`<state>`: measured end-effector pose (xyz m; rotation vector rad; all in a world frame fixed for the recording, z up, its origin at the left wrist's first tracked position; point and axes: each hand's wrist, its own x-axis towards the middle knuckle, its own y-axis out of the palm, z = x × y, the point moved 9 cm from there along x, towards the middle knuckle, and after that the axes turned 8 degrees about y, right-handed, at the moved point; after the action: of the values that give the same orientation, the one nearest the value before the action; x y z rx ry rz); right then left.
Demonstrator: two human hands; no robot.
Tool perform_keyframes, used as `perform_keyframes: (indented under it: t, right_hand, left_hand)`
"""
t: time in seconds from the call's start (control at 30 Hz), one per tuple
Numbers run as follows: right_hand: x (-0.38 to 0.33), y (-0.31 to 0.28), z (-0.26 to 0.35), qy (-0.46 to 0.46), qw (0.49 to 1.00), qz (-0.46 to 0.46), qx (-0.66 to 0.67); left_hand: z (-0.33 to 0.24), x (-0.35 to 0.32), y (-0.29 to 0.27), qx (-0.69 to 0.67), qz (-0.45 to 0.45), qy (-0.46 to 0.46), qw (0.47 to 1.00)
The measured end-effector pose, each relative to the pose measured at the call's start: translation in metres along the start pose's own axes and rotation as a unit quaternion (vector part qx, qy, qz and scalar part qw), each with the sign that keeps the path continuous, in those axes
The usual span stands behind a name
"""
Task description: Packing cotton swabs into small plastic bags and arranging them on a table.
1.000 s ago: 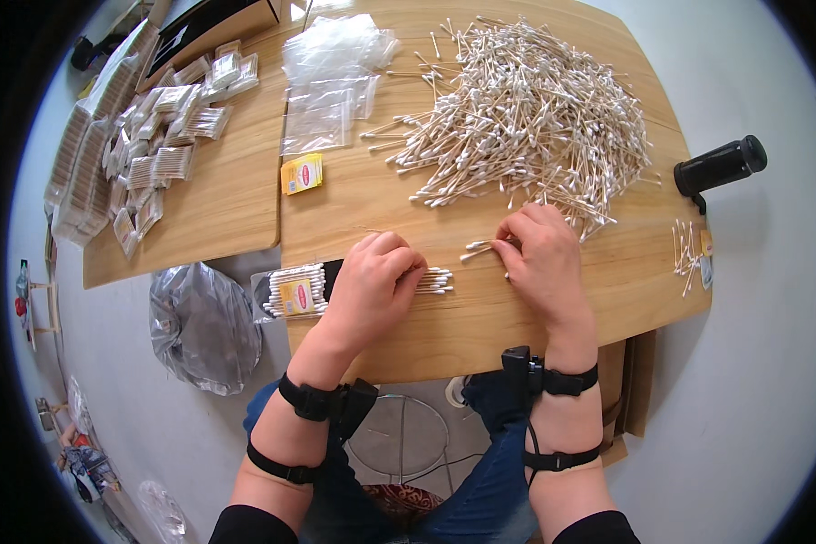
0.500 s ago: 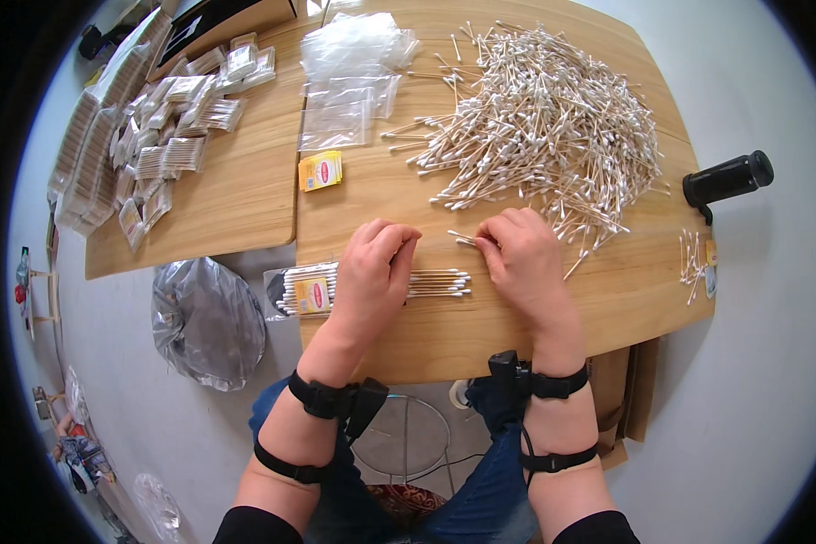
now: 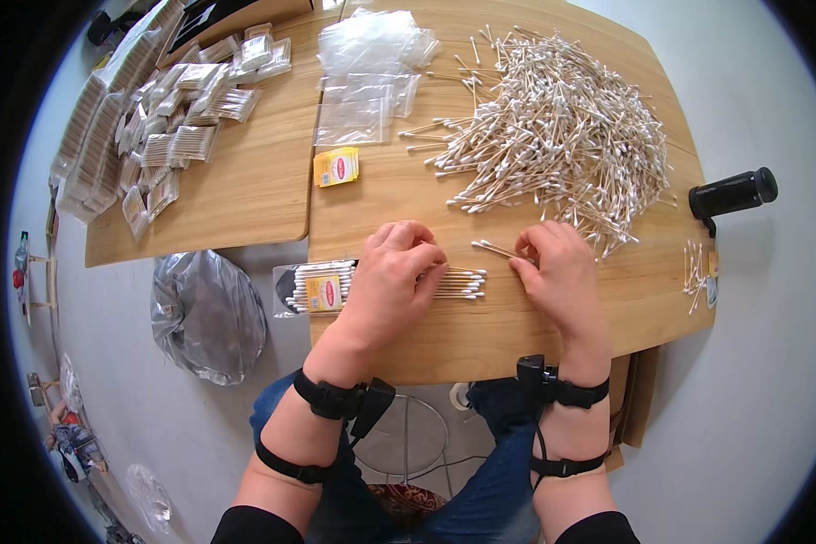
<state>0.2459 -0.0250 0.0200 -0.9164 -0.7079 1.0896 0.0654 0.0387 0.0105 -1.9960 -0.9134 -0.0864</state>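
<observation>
Near the table's front edge, my left hand [image 3: 394, 276] curls over a row of cotton swabs [image 3: 462, 284], thumb and fingers drawn together; whatever may be between them is hidden. To its left, more swabs lie in a clear bag [image 3: 286, 308] with a yellow and white card [image 3: 324, 293] on top. My right hand [image 3: 558, 272] is a short way to the right, pinching a cotton swab [image 3: 496, 249] by thumb and fingers, its white tip pointing left. Beyond the right hand spreads a large loose pile of cotton swabs [image 3: 562, 127].
Flat clear bags [image 3: 354, 113] and a stack of yellow cards [image 3: 337, 168] lie at the far middle. Many filled swab packs [image 3: 190, 140] cover the left table. A black bottle-like object [image 3: 734, 192] and a few swabs [image 3: 694, 272] are at the right edge. A grey plastic-lined bin [image 3: 208, 313] stands left.
The whole view has shifted slightly. My left hand has come down closer over the row of swabs. My right hand has drawn a little to the right, still pinching a swab.
</observation>
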Motion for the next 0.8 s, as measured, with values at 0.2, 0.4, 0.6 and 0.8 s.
perform_keyframes:
  t: [0.2,0.4,0.6,0.8]
  right_hand:
    - [0.000,0.019,0.027,-0.064,0.997,-0.044,0.016]
    - [-0.003,0.019,0.032,-0.049,0.991,-0.012,0.123]
    - [-0.020,-0.050,-0.088,0.093,0.995,-0.029,0.011]
    - [-0.020,-0.030,-0.093,0.130,0.989,0.003,0.070]
  left_hand:
    - [0.009,-0.002,-0.002,-0.052,-0.067,-0.059,0.995]
    - [0.005,-0.002,0.001,-0.003,-0.036,-0.032,0.999]
    - [0.000,0.001,0.002,0.008,-0.025,-0.017,1.000]
    - [-0.002,-0.002,0.002,0.011,-0.032,-0.013,0.999]
